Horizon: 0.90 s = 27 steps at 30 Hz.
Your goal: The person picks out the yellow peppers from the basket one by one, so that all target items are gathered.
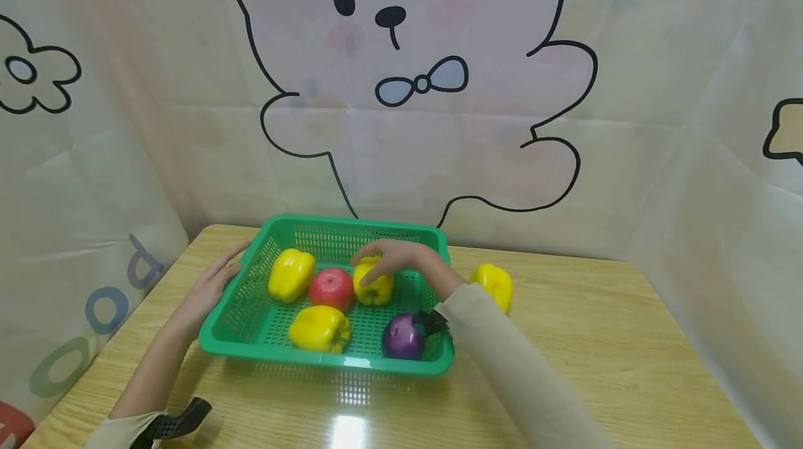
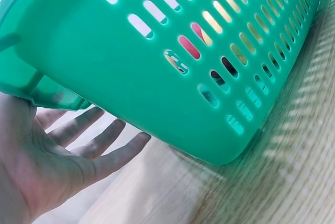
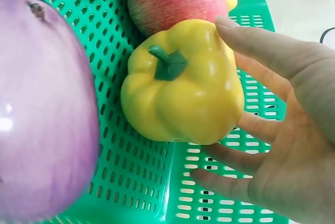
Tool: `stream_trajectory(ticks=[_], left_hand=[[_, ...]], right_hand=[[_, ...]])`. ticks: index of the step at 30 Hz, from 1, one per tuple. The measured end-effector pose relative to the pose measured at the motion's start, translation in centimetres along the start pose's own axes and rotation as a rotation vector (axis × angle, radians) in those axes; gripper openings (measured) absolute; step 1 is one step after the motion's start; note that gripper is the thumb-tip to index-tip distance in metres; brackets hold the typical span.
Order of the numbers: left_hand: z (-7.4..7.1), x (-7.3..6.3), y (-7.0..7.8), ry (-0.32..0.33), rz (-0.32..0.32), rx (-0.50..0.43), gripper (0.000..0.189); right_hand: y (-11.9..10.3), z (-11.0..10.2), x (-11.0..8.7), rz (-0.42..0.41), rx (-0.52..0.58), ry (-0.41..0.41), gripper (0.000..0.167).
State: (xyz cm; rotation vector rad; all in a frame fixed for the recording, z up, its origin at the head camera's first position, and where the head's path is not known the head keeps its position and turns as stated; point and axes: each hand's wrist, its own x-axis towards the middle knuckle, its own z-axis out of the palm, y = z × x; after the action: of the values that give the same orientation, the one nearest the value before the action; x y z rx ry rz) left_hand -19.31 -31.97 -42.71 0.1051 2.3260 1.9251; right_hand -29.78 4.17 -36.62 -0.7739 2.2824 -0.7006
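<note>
My right hand [image 1: 396,256] is over the green basket [image 1: 285,358], beside a yellow bell pepper [image 3: 183,88]. In the right wrist view the thumb meets the pepper's edge; the other fingers are spread along its far side, partly hidden behind it. My left hand [image 1: 210,288] rests at the basket's left rim, its fingers extended along the outer wall in the left wrist view. Inside the basket lie a red apple [image 1: 330,288], two other yellow bell peppers, one at the back left [image 1: 291,275] and one in front [image 1: 320,328], and a purple eggplant [image 1: 403,336] near the right front corner.
Another yellow bell pepper [image 1: 493,285] lies on the wooden table [image 1: 627,365] right of the basket, partly behind the right sleeve. A cloth with a cartoon bear [image 1: 401,156] hangs behind the table, with cloth at both sides.
</note>
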Motion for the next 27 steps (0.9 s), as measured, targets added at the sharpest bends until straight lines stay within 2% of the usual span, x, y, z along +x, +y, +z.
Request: stream_trajectory(ticks=[11,20,27], left_hand=[[0.1,0.0,0.0,-0.01,0.013,-0.008,0.064],[0.1,-0.1,0.0,-0.014,0.02,-0.015,0.065],[0.0,0.0,0.0,-0.012,0.024,0.007,0.066]], right_hand=[[0.2,0.1,-0.4,0.038,-0.039,0.049,0.058],[0.6,-0.6,-1.0,0.045,-0.025,-0.004,0.07],[1.1,-0.7,-1.2,0.065,-0.021,-0.008,0.069]])
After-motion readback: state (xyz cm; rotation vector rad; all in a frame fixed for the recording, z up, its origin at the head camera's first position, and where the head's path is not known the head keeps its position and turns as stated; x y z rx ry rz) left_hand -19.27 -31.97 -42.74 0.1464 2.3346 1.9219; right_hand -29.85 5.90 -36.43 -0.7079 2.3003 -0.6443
